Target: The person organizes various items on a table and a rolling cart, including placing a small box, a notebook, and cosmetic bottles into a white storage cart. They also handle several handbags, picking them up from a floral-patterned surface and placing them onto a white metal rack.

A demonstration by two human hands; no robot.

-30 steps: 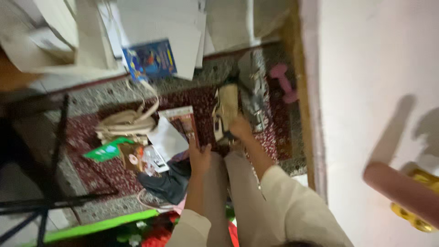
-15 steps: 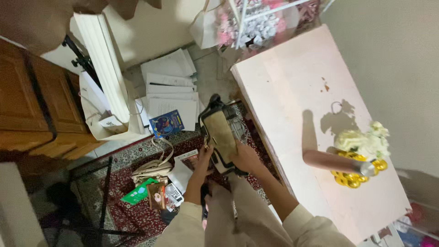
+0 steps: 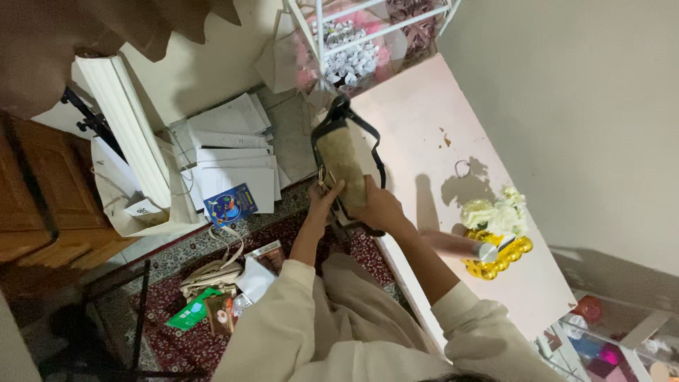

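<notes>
A tan handbag (image 3: pixel 341 161) with black trim and a black strap is raised in front of me, over the edge of the pale pink table (image 3: pixel 424 127). My right hand (image 3: pixel 378 209) grips its lower end from the right. My left hand (image 3: pixel 324 200) holds its left side at the gold clasp. Both arms wear cream sleeves.
On the table stand a pink bottle with a silver cap (image 3: pixel 456 245), white flowers (image 3: pixel 495 212) and gold balls (image 3: pixel 495 260). The floor holds stacked papers (image 3: pixel 230 152), a blue booklet (image 3: pixel 230 204), a cream bag (image 3: pixel 212 272), a green packet (image 3: pixel 189 315) on a red rug, and wooden drawers (image 3: pixel 28 198) at left.
Both hands lifted the handbag from the rug up to table height and toward the table's edge. The view swung up, bringing the table top and wire rack into sight.
</notes>
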